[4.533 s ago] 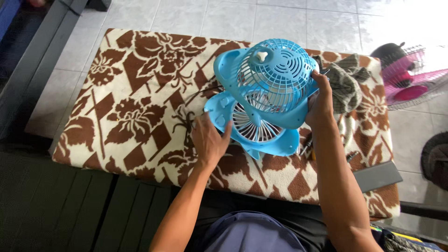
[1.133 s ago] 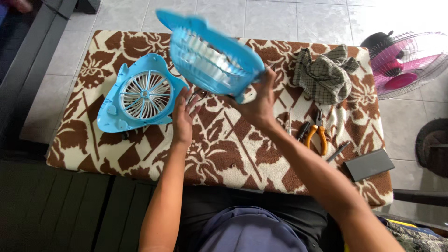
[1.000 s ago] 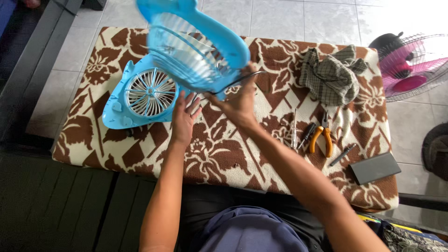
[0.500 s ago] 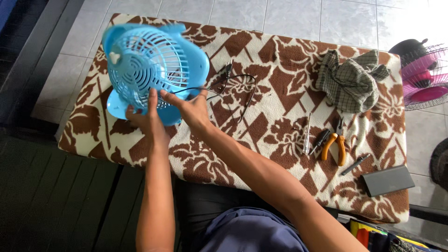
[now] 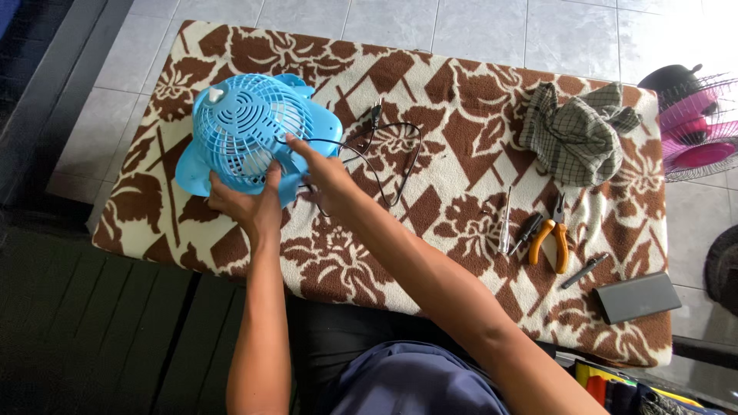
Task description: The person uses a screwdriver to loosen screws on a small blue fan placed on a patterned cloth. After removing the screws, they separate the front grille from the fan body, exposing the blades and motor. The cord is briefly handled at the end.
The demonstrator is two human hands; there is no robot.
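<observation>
Upper left of the frame, we've got our left hand [image 5: 250, 206] cupping the light, brittle-looking blue fan [image 5: 250, 137] by its lower rim, right hand [image 5: 327, 175] pinching its side on the patterned mat [image 5: 461, 115] – grip the rim, not the thin grille

Both hands grip the blue fan [image 5: 250, 138] on the patterned blanket [image 5: 461, 115]. Left hand [image 5: 250, 207] below, right hand [image 5: 323, 173] seemingly touching its cord [image 5: 384, 165].

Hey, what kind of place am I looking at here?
Probably a home floor used for fan repair: a brown-and-cream floral mat on pale floor tiles, orange-handled pliers, and a small blue plastic fan.
</observation>
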